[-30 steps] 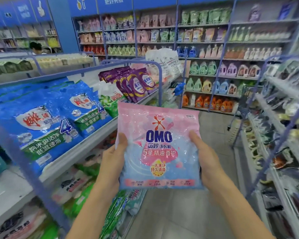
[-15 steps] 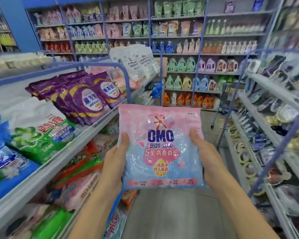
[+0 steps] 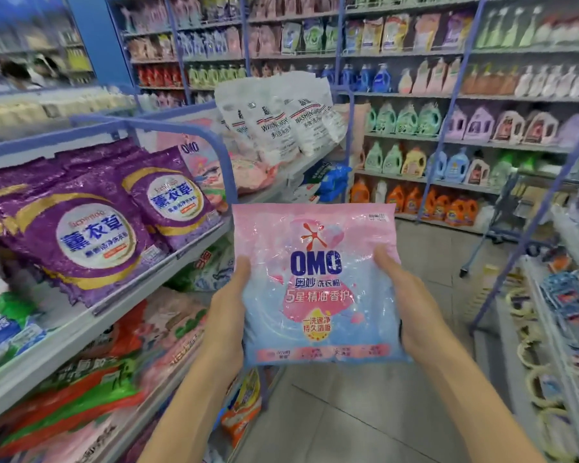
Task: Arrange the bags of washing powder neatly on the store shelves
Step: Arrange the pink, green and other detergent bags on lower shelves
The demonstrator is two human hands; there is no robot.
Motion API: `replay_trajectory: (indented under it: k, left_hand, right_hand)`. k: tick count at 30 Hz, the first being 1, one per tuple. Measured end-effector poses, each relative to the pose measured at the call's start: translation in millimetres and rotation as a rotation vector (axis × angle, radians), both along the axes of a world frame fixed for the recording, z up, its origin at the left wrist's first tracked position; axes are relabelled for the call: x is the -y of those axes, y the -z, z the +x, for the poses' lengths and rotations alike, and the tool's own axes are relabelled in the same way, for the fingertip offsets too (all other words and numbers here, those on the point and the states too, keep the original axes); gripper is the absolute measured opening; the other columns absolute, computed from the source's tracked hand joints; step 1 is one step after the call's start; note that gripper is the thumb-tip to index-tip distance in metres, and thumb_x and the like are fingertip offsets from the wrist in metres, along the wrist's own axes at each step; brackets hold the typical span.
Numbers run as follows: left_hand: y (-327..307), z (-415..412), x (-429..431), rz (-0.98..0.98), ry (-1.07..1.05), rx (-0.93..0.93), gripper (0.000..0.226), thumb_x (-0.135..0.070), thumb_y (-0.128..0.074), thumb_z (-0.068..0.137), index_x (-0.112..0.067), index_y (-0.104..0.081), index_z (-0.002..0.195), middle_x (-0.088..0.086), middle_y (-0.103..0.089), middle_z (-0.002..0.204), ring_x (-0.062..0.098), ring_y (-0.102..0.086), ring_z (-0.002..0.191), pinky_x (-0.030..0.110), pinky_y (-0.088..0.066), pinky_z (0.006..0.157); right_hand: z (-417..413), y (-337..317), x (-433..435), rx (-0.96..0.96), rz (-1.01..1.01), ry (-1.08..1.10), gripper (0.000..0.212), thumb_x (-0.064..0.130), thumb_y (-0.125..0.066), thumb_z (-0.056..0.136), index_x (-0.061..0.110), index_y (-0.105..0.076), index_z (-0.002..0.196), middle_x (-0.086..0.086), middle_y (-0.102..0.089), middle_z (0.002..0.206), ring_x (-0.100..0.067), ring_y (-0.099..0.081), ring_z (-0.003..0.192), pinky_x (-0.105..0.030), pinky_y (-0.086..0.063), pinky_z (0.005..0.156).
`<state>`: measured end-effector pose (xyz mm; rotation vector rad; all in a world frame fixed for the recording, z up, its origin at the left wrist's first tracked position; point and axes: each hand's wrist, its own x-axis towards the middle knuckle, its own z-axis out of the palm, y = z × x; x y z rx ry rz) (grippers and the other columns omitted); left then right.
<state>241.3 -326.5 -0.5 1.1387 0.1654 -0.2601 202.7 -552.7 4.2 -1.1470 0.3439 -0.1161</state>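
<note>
Head view: a pink and pale-blue OMO washing powder bag (image 3: 318, 289) is held upright in mid-air over the aisle floor (image 3: 365, 416), its printed front facing the camera; it sits just right of the left-hand shelf unit, touching no shelf. The left hand (image 3: 226, 315) clasps the bag's left edge, thumb laid on the front, the other fingers hidden behind; the right hand (image 3: 411, 309) clasps the right edge the same way, so each grip is closed on the bag. On the upper left shelf (image 3: 81, 329) lie purple lavender powder bags (image 3: 94, 228), overlapping and leaning back; just beyond them, behind a blue rail (image 3: 221, 152), a second pink OMO bag (image 3: 194, 158) stands, and further along white washing powder bags (image 3: 274, 121) stand in a row; the lower shelf holds red, green and pink bags (image 3: 114, 362), blurred. Across the aisle end, wall shelves carry detergent bottles (image 3: 411, 162) in green, blue and purple, with orange bottles (image 3: 448, 205) on the bottom row; the right shelves (image 3: 549, 329) hold small packaged goods, too blurred to name.
</note>
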Motion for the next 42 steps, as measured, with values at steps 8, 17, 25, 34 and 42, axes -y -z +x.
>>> replay_trajectory:
  k: [8, 17, 25, 34, 42]
  left_hand:
    - [3, 133, 59, 0.011, -0.149, 0.020, 0.046, -0.055, -0.055, 0.096, -0.018, -0.075, 0.114, 0.012, -0.078, 0.108, 0.034, -0.076, 0.097, 0.055, -0.054, 0.097]
    - [10, 266, 114, 0.030, -0.288, 0.021, 0.039, -0.058, -0.057, 0.095, -0.029, -0.083, 0.097, 0.009, -0.077, 0.111, 0.034, -0.074, 0.103, 0.057, -0.050, 0.102]
    - [16, 347, 164, 0.159, -0.535, -0.039, 0.052, -0.063, -0.055, 0.093, -0.021, -0.077, 0.113, 0.009, -0.078, 0.108, 0.034, -0.075, 0.099, 0.057, -0.052, 0.100]
    - [24, 374, 199, 0.116, -0.822, -0.138, 0.063, -0.066, -0.066, 0.081, -0.017, -0.074, 0.119, 0.009, -0.077, 0.111, 0.035, -0.074, 0.103, 0.056, -0.050, 0.102]
    - [15, 402, 182, 0.155, -0.944, -0.108, 0.078, -0.074, -0.071, 0.060, -0.018, -0.075, 0.115, 0.006, -0.078, 0.109, 0.032, -0.074, 0.102, 0.054, -0.052, 0.101]
  right_hand:
    - [164, 10, 58, -0.018, -0.051, -0.090, 0.052, 0.055, -0.067, 0.087, 0.017, -0.074, 0.121, -0.012, -0.076, 0.116, -0.035, -0.073, 0.107, -0.059, -0.051, 0.103]
    - [323, 0, 111, -0.016, -0.078, -0.194, 0.039, 0.045, -0.064, 0.095, 0.014, -0.075, 0.116, -0.010, -0.079, 0.107, -0.031, -0.076, 0.099, -0.054, -0.055, 0.098]
    - [459, 16, 154, -0.022, -0.076, -0.507, 0.035, 0.050, -0.074, 0.085, 0.022, -0.082, 0.104, -0.011, -0.077, 0.113, -0.033, -0.074, 0.104, -0.057, -0.052, 0.102]
    - [548, 15, 159, -0.010, -0.137, -0.809, 0.020, 0.032, -0.073, 0.089, 0.014, -0.072, 0.097, 0.005, -0.078, 0.071, -0.006, -0.074, 0.061, -0.029, -0.054, 0.063]
    - [588, 10, 124, 0.062, -0.171, -0.883, 0.021, 0.031, -0.074, 0.087, 0.011, -0.074, 0.094, -0.002, -0.080, 0.080, -0.014, -0.077, 0.069, -0.022, -0.058, 0.055]
